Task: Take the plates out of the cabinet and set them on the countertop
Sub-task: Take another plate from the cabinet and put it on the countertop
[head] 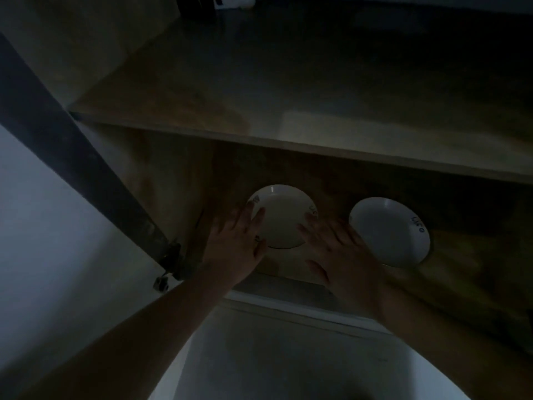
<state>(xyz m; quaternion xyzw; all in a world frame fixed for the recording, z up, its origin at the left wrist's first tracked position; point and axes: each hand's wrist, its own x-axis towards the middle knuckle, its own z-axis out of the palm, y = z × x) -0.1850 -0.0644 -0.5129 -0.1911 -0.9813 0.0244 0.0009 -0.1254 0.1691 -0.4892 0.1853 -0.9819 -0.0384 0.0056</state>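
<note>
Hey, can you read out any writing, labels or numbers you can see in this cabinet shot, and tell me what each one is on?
Right plate: dark handwritten mark near its right rim, looks like "050", though that reading is uncertain.
Left plate: dark marks on its upper left rim, its right rim and beside the left hand; all too blurred to read.
Right hand, shelf and cabinet door: no text visible.

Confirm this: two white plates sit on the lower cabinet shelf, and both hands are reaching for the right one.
Wrong on one point. The head view shows the left hand and right hand flanking the left plate, not the right plate. Both plates do sit on the lower shelf.
</note>
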